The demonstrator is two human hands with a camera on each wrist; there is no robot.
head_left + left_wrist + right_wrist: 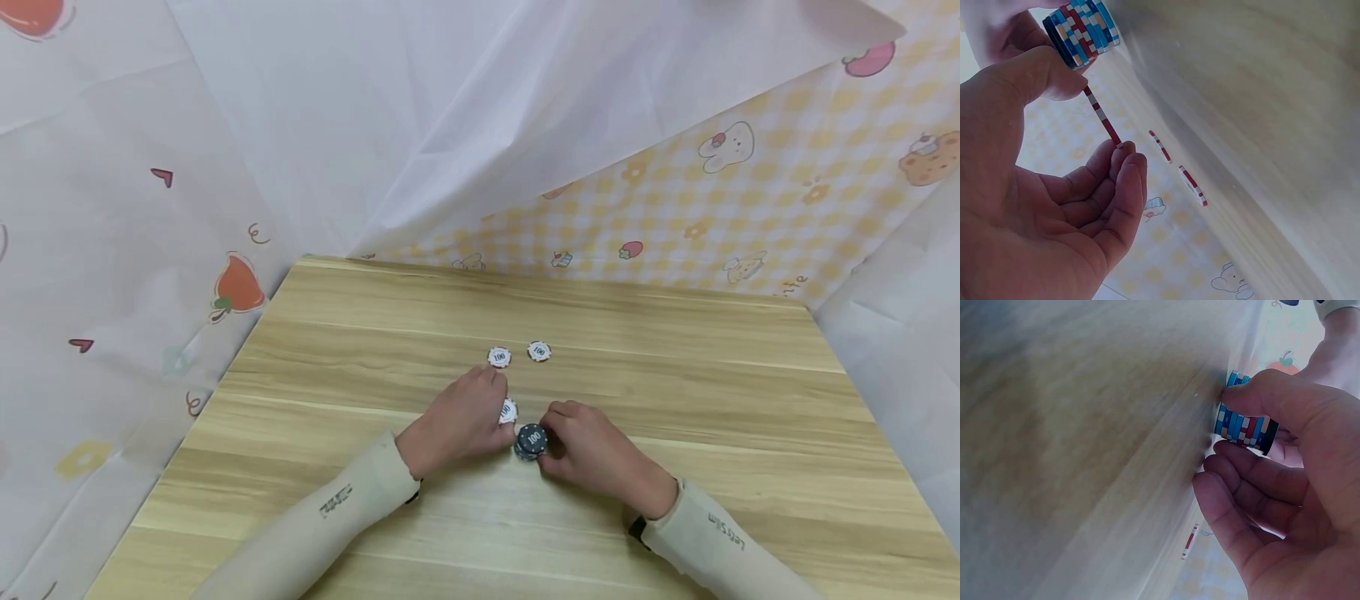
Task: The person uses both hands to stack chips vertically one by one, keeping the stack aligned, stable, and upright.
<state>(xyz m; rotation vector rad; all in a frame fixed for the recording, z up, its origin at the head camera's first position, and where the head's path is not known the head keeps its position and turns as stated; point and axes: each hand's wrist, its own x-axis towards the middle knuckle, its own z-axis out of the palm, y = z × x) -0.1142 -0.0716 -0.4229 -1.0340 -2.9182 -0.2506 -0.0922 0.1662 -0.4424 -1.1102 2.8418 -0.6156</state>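
A white poker chip [509, 412] marked 100 is pinched between the thumb and fingers of my left hand [467, 414], its red-and-white edge [1102, 116] showing in the left wrist view. Just right of it stands a stack of poker chips [532, 438], topped by a black chip marked 100. Blue, red and white edges line the stack's side [1244, 428] in the right wrist view. My right hand [592, 450] holds the stack from the right, thumb against its side and fingers curled around the far side.
Beyond my left hand, a white chip [499, 357] lies flat on the wooden table [675, 375], with another white chip [539, 351] to its right. Patterned cloth [637, 217] hangs along the table's back edge, and pale cloth [135, 275] covers the left side.
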